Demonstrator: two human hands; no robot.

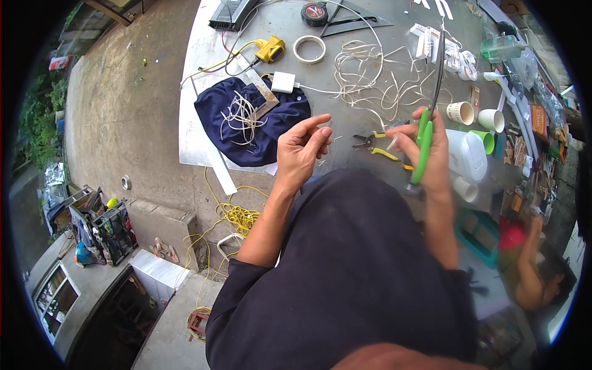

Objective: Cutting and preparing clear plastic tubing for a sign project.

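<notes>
Right hand (414, 137) is gripping green-handled tool (423, 147) and white cable (353, 95); empty-looking left hand (300, 151) is hovering half-curled. Scraps (322, 163) are lying nearby, tangled cable apparently remaining.

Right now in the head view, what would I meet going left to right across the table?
Navy cloth, left hand, yellow-handled pliers, right hand holding a green-handled tool, brown-patterned cup, white cup beside it.

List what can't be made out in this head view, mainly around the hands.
All in the head view:
Left hand: curled fingers hide whether it pinches anything.
Green-handled tool: the right hand covers part of its handles.
Yellow-and-black object: partly behind that hand and tool; kind unclear.
Black box: cut off by the top edge.
White scraps: too small to identify.
</notes>
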